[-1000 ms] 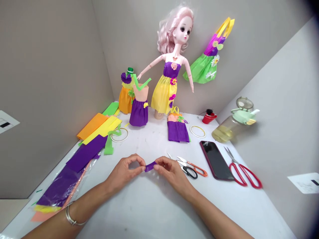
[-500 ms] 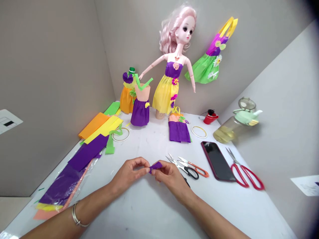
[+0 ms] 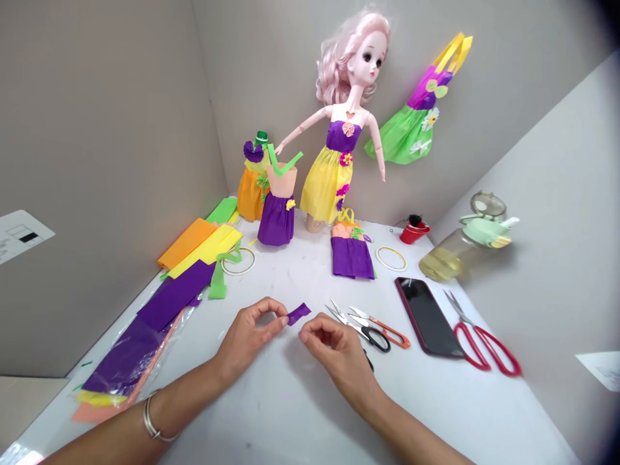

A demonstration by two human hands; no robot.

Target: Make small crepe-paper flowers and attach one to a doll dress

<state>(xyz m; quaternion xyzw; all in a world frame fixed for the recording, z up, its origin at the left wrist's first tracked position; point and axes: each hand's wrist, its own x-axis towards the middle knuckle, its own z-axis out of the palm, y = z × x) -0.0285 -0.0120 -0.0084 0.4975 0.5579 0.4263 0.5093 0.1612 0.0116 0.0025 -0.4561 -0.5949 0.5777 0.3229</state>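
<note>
Over the white table (image 3: 261,413), left fingers (image 3: 277,308) pinch a short, deep-purple strip (image 3: 299,314).

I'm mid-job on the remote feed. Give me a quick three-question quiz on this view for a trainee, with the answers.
1. Which hand holds the small purple strip?

2. True or false: the phone lies between the black-handled scissors and the red-handled scissors.

3. What colour is the skirt on the doll?
a) green
b) yellow
c) orange

Key:
1. The left hand; the right hand is apart from the strip.
2. True.
3. b) yellow.
</note>
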